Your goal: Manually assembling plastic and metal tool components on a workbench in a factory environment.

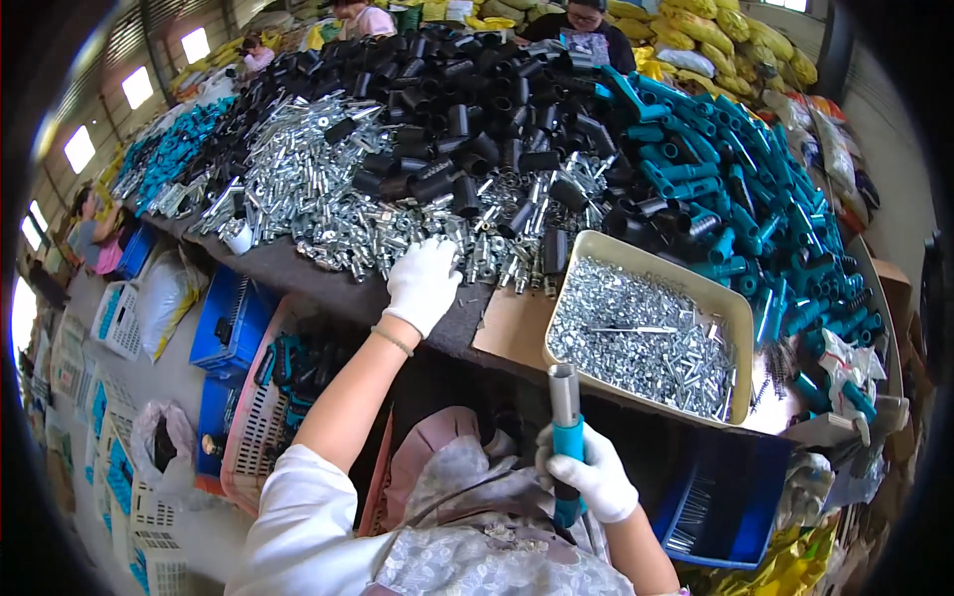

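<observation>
My left hand [422, 286], in a white glove, reaches to the near edge of a heap of shiny metal fittings [343, 233]. Its fingers are partly stretched out and touch the heap; no held piece shows. My right hand [596, 475], also gloved in white, is wrapped round a teal tubular housing [567, 443] held upright in front of my body. A silver metal tube [563, 393] sticks out of its top, and a dark part shows below my fingers. Just beyond it stands a beige tray [745, 348] filled with small metal pins and bits.
Black sleeves [457, 119] are piled at the back, teal housings [715, 169] on the right. Below the table edge are a blue bin [735, 497] and a pink crate [248, 447]. A person [586, 25] sits across the table; yellow sacks [715, 30] stand behind.
</observation>
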The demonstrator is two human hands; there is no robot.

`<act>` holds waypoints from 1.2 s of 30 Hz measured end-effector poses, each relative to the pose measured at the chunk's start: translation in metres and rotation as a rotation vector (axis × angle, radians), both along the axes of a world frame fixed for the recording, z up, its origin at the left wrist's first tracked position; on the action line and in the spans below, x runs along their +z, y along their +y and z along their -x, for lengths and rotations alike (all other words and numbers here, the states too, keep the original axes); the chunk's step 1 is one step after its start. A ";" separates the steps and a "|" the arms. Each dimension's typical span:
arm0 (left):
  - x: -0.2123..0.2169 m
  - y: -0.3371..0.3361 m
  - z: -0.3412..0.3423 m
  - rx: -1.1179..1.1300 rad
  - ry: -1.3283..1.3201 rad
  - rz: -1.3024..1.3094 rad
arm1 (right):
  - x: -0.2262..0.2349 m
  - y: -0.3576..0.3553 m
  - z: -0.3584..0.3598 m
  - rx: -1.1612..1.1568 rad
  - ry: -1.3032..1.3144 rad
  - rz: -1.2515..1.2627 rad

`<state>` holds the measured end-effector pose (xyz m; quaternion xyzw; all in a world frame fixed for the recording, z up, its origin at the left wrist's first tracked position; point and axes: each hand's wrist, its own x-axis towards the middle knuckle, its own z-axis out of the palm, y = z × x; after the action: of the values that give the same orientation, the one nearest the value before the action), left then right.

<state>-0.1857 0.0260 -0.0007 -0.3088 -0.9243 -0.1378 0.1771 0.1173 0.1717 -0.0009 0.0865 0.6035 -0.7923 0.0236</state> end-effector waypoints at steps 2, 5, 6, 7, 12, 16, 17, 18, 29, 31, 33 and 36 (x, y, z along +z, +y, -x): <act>0.005 0.009 0.004 0.019 -0.072 0.066 | -0.001 -0.003 0.002 0.021 0.063 0.016; 0.007 0.006 0.014 0.033 -0.191 -0.040 | 0.001 -0.002 0.002 0.052 0.055 0.004; 0.006 -0.006 0.006 -0.025 -0.254 -0.223 | -0.001 -0.002 -0.001 0.048 0.052 0.009; 0.003 -0.013 0.004 -0.091 -0.348 -0.376 | -0.003 0.000 -0.002 0.011 0.084 -0.062; 0.041 -0.025 -0.103 -0.530 -0.963 -0.564 | 0.004 0.013 -0.009 -0.068 0.049 -0.504; 0.032 -0.032 -0.147 -0.575 -1.039 -0.564 | -0.003 0.008 -0.005 -0.081 0.265 -0.868; 0.029 -0.034 -0.150 -0.571 -1.020 -0.583 | -0.001 0.006 -0.006 -0.062 0.219 -0.950; 0.027 -0.036 -0.152 -0.565 -1.001 -0.602 | 0.000 0.005 -0.007 -0.041 0.174 -1.031; 0.031 -0.036 -0.171 -0.697 -0.675 -0.276 | -0.004 0.012 -0.023 0.027 0.210 -1.151; 0.029 -0.036 -0.172 -0.844 -0.486 -0.297 | -0.007 0.017 -0.024 0.107 0.149 -0.952; 0.035 -0.037 -0.175 -0.934 -0.464 -0.289 | -0.011 0.022 -0.025 0.219 0.064 -0.659; 0.035 -0.043 -0.174 -0.968 -0.480 -0.352 | -0.011 0.020 -0.026 0.223 0.109 -0.598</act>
<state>-0.0113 -0.0166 0.0345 -0.6231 -0.6548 -0.4217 -0.0727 0.1432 0.1918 -0.0118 -0.0194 0.8155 -0.5761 0.0514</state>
